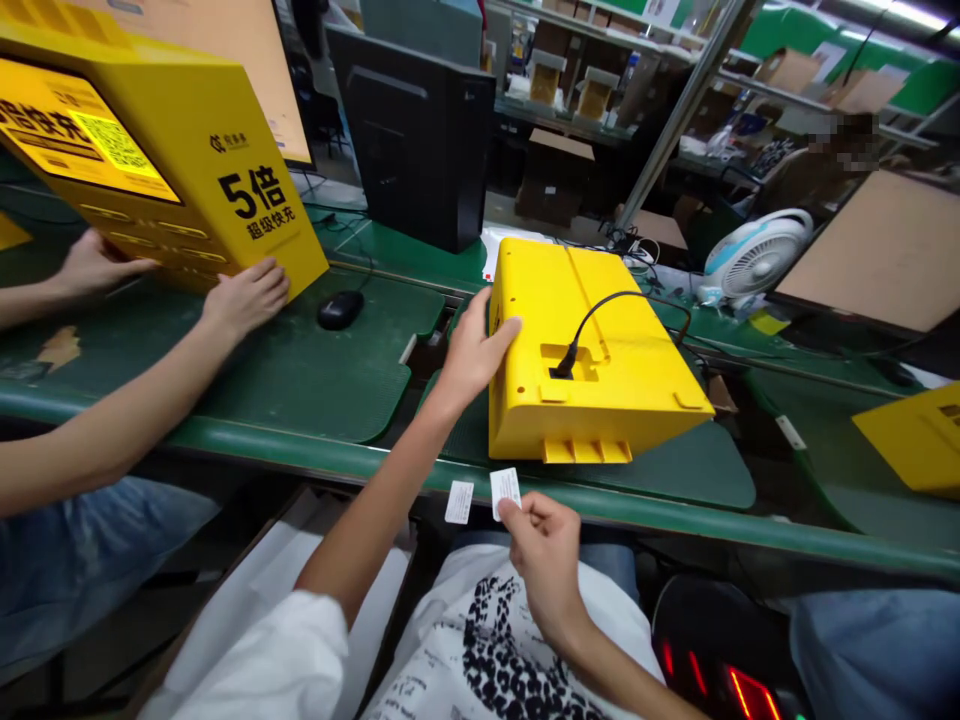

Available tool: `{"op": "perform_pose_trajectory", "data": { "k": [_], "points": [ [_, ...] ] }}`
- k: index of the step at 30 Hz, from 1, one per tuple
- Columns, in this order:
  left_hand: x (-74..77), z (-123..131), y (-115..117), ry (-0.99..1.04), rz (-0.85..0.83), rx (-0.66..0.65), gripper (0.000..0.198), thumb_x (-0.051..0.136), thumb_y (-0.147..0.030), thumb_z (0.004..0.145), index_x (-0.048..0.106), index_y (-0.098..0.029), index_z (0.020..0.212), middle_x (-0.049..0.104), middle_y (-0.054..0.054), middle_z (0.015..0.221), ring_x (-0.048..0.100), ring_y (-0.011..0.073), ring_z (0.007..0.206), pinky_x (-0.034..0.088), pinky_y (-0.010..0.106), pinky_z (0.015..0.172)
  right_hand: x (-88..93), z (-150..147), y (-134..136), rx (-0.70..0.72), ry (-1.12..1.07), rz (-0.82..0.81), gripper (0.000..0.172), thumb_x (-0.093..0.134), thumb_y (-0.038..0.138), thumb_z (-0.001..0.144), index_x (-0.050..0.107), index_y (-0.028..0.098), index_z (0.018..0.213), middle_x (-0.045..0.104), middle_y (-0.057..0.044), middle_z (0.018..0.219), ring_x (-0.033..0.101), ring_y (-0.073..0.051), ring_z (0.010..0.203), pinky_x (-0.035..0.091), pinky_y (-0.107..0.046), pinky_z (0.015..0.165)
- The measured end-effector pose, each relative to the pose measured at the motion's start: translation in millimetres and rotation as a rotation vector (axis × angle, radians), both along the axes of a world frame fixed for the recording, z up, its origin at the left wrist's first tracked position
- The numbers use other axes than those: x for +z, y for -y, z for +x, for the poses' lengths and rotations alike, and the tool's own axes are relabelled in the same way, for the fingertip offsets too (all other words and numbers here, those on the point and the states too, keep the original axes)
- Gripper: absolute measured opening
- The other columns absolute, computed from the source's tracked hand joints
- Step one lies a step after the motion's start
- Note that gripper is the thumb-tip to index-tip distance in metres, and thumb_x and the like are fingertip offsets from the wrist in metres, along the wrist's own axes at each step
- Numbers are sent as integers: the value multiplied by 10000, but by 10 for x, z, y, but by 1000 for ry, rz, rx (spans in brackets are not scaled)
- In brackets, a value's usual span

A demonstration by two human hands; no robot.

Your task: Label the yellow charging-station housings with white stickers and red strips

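Note:
A yellow machine housing (547, 290) lies on the green bench mat, with a black power cord (576, 340) plugged into its recessed socket. My left hand (474, 352) grips the housing's left side, thumb along the near edge and fingers partly hidden beyond it. Between thumb and fingertips, my right hand (546, 550) pinches a small white printed label (504, 486) just in front of the bench edge. A second white label (459, 502) is at the bench's front edge, left of that hand, apart from it. The print on both is too small to read.
To the left, a co-worker's hands (244, 298) hold another yellow machine (262, 130) with a lit screen. A black mouse (340, 310) lies between us. Behind stand a black computer case (420, 140) and a fan (757, 255). Another yellow housing (907, 440) is at right.

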State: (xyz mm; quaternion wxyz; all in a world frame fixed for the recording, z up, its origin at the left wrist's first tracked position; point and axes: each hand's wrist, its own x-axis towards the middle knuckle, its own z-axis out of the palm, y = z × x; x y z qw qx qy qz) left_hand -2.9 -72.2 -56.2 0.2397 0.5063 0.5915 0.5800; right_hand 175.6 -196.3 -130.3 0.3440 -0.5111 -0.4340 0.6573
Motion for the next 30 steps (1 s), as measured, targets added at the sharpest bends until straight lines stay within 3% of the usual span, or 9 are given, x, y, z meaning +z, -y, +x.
{"op": "perform_pose_trajectory", "data": {
  "k": [2, 5, 8, 11, 15, 21, 24, 26, 30],
  "points": [
    [231, 29, 491, -110, -56, 150, 465, 579, -415, 896, 562, -205, 1310, 574, 123, 1364, 544, 300, 1246, 488, 441, 995, 303, 130, -71, 133, 16, 240, 392, 730, 398, 790, 503, 164, 572, 379, 53, 499, 312, -61, 483, 251, -217, 487],
    [495, 154, 1177, -174, -226, -122, 263, 703, -443, 847, 687, -320, 1079, 688, -9, 1112, 642, 198, 1002, 519, 296, 826, 687, 298, -242, 372, 29, 444, 357, 697, 304, 821, 499, 161, 561, 413, 44, 494, 338, -63, 472, 247, -213, 475],
    [575, 320, 1470, -228, -249, -217, 64, 750, -335, 813, 723, -328, 871, 708, -52, 930, 659, 157, 884, 513, 247, 759, 954, 390, -433, 538, 86, 572, 306, 707, 218, 793, 496, 161, 578, 354, 70, 467, 291, -45, 445, 214, -204, 461],
    [578, 467, 1415, -238, -206, -157, 108, 650, -296, 883, 696, -294, 785, 685, -43, 811, 651, 147, 771, 501, 249, 676, 1121, 449, -588, 658, 107, 589, 218, 711, 177, 778, 558, 160, 624, 383, 68, 495, 325, -47, 478, 244, -194, 484],
    [666, 655, 1211, -298, -100, -9, 137, 603, -303, 924, 659, -285, 800, 663, -33, 808, 630, 149, 753, 496, 261, 666, 1197, 568, -754, 519, -5, 291, 95, 777, 227, 769, 701, 170, 772, 497, 48, 576, 379, -54, 513, 286, -172, 469],
    [814, 908, 913, -338, 13, 64, 83, 649, -294, 911, 661, -299, 829, 664, -41, 828, 634, 133, 754, 536, 229, 689, 1175, 815, -917, 215, -62, 404, 430, 860, 192, 711, 760, 310, 1113, 723, -31, 1065, 609, -61, 561, 498, -172, 525],
    [806, 1010, 795, -308, -10, 4, 87, 661, -283, 904, 668, -311, 823, 675, -56, 825, 651, 127, 766, 555, 223, 692, 1199, 887, -967, 195, -130, 424, 190, 821, 196, 771, 805, 272, 945, 741, -14, 831, 626, -86, 461, 500, -172, 457],
    [797, 1041, 736, -281, -26, 2, 105, 678, -320, 893, 694, -370, 984, 713, -65, 949, 682, 149, 870, 592, 260, 776, 1247, 934, -1070, 112, -106, 466, 50, 794, 221, 809, 802, 239, 855, 718, -5, 713, 598, -81, 410, 466, -157, 410],
    [765, 891, 579, -294, 54, 359, 599, 717, -379, 853, 514, -418, 1415, 563, -49, 1435, 562, 266, 1297, 508, 462, 1101, 1383, 1038, -1541, -48, 88, 515, 89, 812, 229, 780, 770, 169, 831, 664, -2, 589, 580, -77, 426, 462, -135, 414]
  ]
}}
